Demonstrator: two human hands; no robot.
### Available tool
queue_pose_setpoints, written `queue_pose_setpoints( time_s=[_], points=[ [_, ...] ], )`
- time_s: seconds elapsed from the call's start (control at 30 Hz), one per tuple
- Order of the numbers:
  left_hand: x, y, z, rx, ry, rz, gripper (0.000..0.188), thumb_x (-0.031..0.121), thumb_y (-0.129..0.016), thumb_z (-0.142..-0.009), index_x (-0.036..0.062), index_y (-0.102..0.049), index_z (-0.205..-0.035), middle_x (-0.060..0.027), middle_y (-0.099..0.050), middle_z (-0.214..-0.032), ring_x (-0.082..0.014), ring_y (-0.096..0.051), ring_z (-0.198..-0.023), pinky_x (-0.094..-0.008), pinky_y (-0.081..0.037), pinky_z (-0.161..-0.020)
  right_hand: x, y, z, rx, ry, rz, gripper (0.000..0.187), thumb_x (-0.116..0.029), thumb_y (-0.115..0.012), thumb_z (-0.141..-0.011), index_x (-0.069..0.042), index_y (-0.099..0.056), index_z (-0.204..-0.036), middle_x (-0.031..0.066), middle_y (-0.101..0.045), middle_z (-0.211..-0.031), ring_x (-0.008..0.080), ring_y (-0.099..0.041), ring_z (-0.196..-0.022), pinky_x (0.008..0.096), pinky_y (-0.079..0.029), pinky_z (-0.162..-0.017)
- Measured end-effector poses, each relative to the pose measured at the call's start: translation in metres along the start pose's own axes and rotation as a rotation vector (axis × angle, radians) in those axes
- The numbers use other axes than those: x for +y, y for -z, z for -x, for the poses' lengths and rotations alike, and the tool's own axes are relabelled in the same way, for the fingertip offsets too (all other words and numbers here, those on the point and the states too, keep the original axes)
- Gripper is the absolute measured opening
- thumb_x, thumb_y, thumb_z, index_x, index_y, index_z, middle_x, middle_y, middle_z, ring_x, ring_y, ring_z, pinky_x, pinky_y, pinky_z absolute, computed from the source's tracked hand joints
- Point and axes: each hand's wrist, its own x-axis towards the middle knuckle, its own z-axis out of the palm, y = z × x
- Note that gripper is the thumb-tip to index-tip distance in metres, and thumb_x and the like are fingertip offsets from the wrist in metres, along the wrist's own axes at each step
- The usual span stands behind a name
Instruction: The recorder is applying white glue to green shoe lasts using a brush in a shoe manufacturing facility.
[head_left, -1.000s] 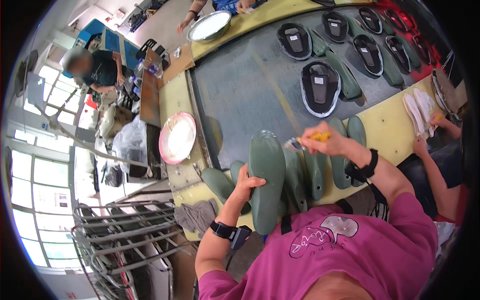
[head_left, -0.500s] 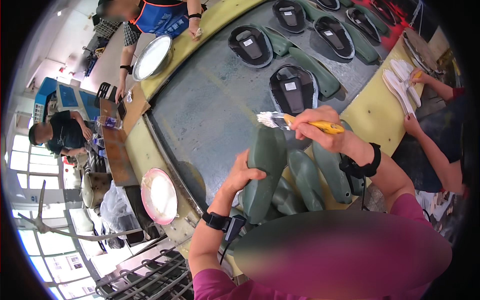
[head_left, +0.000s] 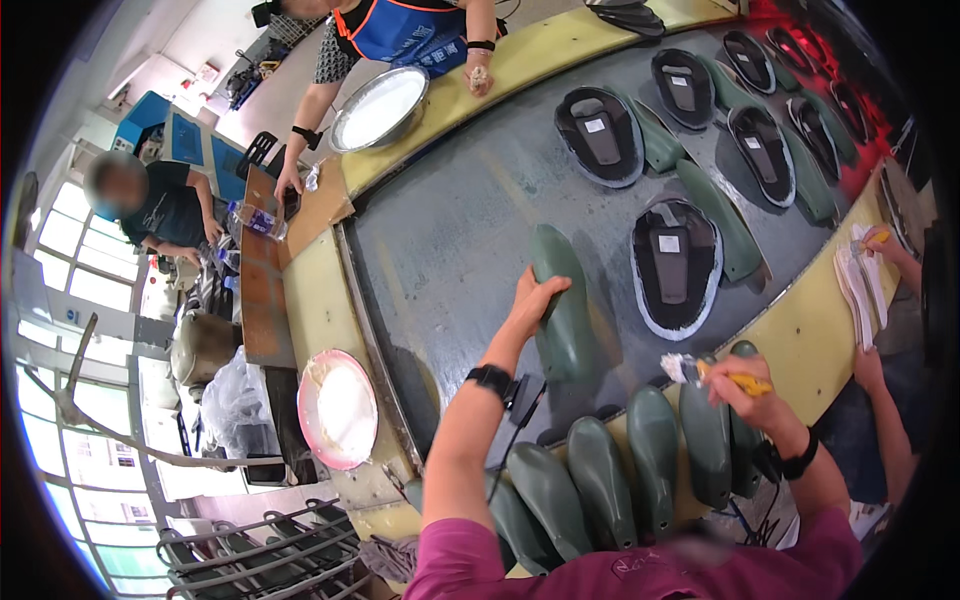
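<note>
My left hand (head_left: pixel 535 302) grips a dark green shoe last (head_left: pixel 568 345) at its side, over the grey conveyor surface (head_left: pixel 470 250). Whether the last rests on that surface I cannot tell. A paintbrush (head_left: pixel 748 383) with a yellow handle and white paste on its bristles is in my right hand (head_left: pixel 745 402), above the near edge. Below both hands stands a row of several more green lasts (head_left: pixel 600 470). Beyond the brush lies a black shoe upper (head_left: pixel 675 265) with a whitish rim, apart from both hands.
More uppers (head_left: pixel 600 140) and green lasts (head_left: pixel 722 215) lie at the far right. A pink-rimmed bowl of white paste (head_left: pixel 338 410) stands at left; a metal bowl (head_left: pixel 380 108) is near a co-worker in a blue apron. Another person's hands (head_left: pixel 880 255) hold white pieces at right.
My left hand has carried the last forward, away from the brush. The brush in my right hand has drawn back to the right, over the row of lasts. The view has shifted too.
</note>
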Motion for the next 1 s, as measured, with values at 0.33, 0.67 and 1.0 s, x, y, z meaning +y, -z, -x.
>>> queue_pose_setpoints(
  time_s=[0.33,0.67,1.0],
  points=[
    [-0.039,-0.075,0.031,0.181,-0.221,-1.075,0.089,0.026,-0.07,-0.075,0.0092,-0.017,-0.144,-0.0356,-0.006,-0.143,-0.0571,-0.019,-0.128,-0.0577,-0.035,-0.097,0.008,-0.01,0.025,0.021,-0.049,-0.105,0.009,-0.001,-0.055,-0.082,0.002,-0.063,-0.08,0.0096,-0.064,-0.066,0.0159,-0.064,-0.056,0.0255,-0.051,-0.053],
    [-0.035,-0.074,-0.056,0.389,-0.359,-1.135,0.081,0.02,-0.069,-0.075,0.0118,-0.024,-0.142,-0.0352,-0.024,-0.138,-0.0555,-0.038,-0.117,-0.0569,-0.039,-0.092,-0.002,-0.006,0.056,0.046,-0.035,0.027,0.006,0.001,-0.057,-0.08,0.001,-0.061,-0.084,0.0105,-0.064,-0.067,0.0169,-0.064,-0.057,0.0259,-0.051,-0.055],
    [-0.071,-0.003,0.1,0.154,-0.572,-0.925,0.035,0.019,-0.064,-0.074,0.0,-0.062,-0.103,-0.0209,-0.064,-0.094,-0.0381,-0.061,-0.088,-0.0443,-0.048,-0.078,-0.004,-0.042,0.066,-0.024,0.355,0.246,0.017,0.002,-0.062,-0.079,-0.005,-0.056,-0.094,0.0128,-0.06,-0.075,0.0311,-0.06,-0.064,0.036,-0.047,-0.054]
  ],
)
